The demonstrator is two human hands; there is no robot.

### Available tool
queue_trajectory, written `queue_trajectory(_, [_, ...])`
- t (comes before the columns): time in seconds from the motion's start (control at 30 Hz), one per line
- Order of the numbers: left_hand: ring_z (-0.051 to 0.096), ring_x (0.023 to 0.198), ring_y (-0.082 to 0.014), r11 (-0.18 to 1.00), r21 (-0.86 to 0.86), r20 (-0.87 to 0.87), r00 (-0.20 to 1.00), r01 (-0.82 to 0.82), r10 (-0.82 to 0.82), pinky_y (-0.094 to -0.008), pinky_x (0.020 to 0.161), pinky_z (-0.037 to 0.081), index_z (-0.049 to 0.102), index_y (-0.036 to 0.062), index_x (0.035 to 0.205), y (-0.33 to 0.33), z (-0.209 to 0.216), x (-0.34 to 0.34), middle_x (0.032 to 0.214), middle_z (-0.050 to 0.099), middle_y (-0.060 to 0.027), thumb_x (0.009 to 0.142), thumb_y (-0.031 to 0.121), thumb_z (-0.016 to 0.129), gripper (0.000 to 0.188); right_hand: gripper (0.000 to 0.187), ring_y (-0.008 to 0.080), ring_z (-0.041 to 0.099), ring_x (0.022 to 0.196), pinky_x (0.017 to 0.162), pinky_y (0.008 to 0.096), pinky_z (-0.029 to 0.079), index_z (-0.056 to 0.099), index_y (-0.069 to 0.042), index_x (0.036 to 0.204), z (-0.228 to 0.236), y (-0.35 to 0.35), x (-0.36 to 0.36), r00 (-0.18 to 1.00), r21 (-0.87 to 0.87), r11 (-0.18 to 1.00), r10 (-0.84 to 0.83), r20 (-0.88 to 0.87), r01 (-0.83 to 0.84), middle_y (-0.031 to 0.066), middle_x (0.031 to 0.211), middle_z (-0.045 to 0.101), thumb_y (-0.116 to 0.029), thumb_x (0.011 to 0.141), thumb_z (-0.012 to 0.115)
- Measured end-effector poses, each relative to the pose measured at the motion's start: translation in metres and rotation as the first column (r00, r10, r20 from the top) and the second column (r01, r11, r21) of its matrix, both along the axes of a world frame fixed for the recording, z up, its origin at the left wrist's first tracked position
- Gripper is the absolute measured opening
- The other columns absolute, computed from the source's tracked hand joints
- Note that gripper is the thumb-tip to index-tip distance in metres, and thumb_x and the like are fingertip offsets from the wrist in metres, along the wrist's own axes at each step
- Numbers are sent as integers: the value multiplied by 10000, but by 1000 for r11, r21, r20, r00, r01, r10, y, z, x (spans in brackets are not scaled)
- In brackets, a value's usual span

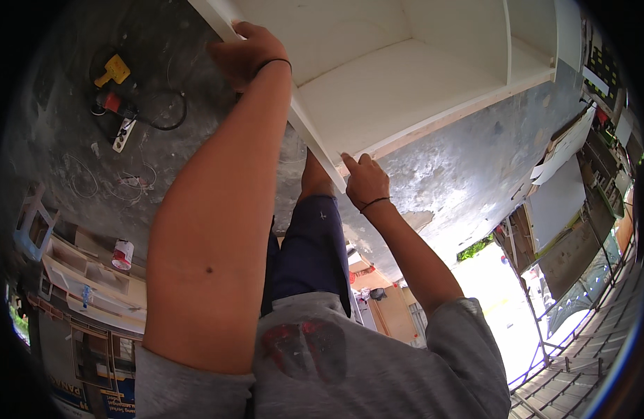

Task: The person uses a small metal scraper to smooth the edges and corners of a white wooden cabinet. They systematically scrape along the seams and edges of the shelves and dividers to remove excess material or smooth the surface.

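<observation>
A white open-fronted cabinet (pixel 399 91) with an upright divider fills the upper middle of the head view, its side panel tilted. My left hand (pixel 258 52) is wrapped round the front edge of that side panel, near the top of the view. At the cabinet's near lower corner, my right hand (pixel 367 179) has its fingers bent against the bottom panel's edge. The undersides of those fingers are partly hidden. Bare wood shows along the bottom panel's front edge.
On the grey floor at left lie a yellow tool (pixel 113 70), a red-and-black corded power tool (pixel 116 104) and a white power strip (pixel 124 135). A blue-grey stool (pixel 35 222) and a can (pixel 123 254) stand lower left. Boards (pixel 558 202) lean at right.
</observation>
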State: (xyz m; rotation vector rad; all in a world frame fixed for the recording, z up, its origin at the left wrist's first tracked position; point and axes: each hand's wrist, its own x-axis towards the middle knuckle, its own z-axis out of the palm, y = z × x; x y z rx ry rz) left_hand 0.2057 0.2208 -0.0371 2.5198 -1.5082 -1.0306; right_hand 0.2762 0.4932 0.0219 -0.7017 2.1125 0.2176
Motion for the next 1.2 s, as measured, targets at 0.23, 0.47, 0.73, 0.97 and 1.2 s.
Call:
queue_trajectory(0.23, [655,867,-358,1000,-21,45,999,9,-8,-482,763,538,480,-18,1043,-2,-9,3,974,614,-165,912,370,474,410,347,344,604,834,742,441,488,613,-100,1119,2,34,-59,880,-224,869,-468,-85,441,146,902,595,-82,777,557])
queue_trajectory(0.47, [633,947,-388,1000,-8,-18,1000,23,-23,-461,804,534,493,-107,1133,3,8,-1,1065,604,-274,889,370,494,536,356,253,567,768,647,400,508,635,-141,1131,-14,40,-41,896,-121,992,-15,-443,-42,74,834,516,-78,788,563])
queue_trajectory(0.73, [618,1008,-387,996,-79,-45,998,31,-34,-474,847,529,465,-58,1260,1,-6,2,1203,557,-268,933,330,472,508,370,327,608,805,731,422,506,652,-111,1108,-7,26,11,869,-234,837,-471,152,495,144,851,586,-52,766,526])
queue_trajectory(0.97, [622,1007,-373,999,-33,-37,999,30,-32,-470,847,534,490,-54,1222,2,9,-2,1162,579,-263,934,304,458,460,372,306,589,834,698,419,502,634,-107,1138,-8,36,-34,935,-156,988,-57,-349,2,120,862,542,-43,782,547])
queue_trajectory(1.2, [628,991,-371,995,-91,5,999,50,-50,-459,827,541,498,-45,1224,-3,-4,3,1166,578,-257,928,297,467,453,390,316,597,757,708,412,496,654,-118,1125,-14,22,26,935,-275,897,-355,18,346,137,825,565,-60,756,544])
